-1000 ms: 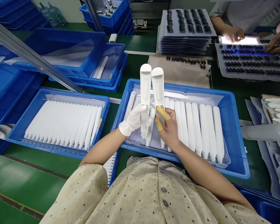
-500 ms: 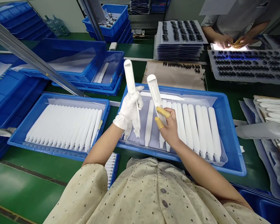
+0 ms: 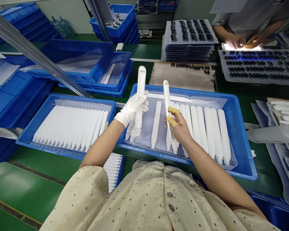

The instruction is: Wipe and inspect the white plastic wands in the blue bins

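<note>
My left hand (image 3: 132,109), in a white glove, is closed round a long white plastic shell (image 3: 140,84) that stands nearly upright. My right hand (image 3: 179,126), with yellow finger cots on two fingers, grips a second white shell (image 3: 166,96), turned edge-on. Both are held above the blue tray (image 3: 240,128) in front of me, where a row of the same white shells (image 3: 207,128) lies on a clear sheet, with one single shell (image 3: 156,125) lying apart at the left.
A second blue tray (image 3: 53,99) at the left holds a full row of white shells. Stacked blue bins stand behind it. Across the table another person's hands (image 3: 243,41) work over trays of small black parts (image 3: 255,64). Wrapped white shells lie at the right edge.
The two shells were side by side with hollow insides facing me. My hands have moved apart and turned them; the right one is now edge-on and the left shows its smooth back.
</note>
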`<state>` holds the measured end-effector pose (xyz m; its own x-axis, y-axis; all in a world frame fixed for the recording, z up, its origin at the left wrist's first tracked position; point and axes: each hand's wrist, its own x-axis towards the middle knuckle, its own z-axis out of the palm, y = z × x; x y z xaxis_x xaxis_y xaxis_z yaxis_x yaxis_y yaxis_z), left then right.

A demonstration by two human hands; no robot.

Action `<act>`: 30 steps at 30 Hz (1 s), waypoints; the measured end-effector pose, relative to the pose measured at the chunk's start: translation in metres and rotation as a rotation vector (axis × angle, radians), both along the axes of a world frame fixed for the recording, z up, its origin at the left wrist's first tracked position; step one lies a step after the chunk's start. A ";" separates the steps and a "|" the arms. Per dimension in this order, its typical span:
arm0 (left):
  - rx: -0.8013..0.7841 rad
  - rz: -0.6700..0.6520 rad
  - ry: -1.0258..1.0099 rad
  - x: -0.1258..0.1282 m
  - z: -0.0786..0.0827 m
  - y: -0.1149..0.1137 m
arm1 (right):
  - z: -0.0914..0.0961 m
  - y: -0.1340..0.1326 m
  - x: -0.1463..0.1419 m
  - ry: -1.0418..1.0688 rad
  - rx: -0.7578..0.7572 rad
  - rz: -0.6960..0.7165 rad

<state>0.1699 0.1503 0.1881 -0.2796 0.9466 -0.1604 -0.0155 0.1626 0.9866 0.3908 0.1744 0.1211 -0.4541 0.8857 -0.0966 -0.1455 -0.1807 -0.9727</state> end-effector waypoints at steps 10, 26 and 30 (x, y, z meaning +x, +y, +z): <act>-0.222 -0.081 0.665 -0.004 -0.065 -0.001 | -0.016 0.000 -0.004 -0.106 -0.073 0.018; -0.032 -0.358 1.192 -0.018 -0.078 -0.004 | -0.005 0.029 -0.063 -0.938 0.568 0.555; 0.017 -0.564 1.274 -0.017 -0.085 -0.005 | -0.015 0.080 -0.061 -1.028 0.624 0.239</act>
<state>0.1528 0.1452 0.1031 0.1931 0.9784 -0.0743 0.9472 -0.1661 0.2741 0.3293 0.2546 0.1058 -0.5741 0.8133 -0.0947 0.7140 0.4407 -0.5441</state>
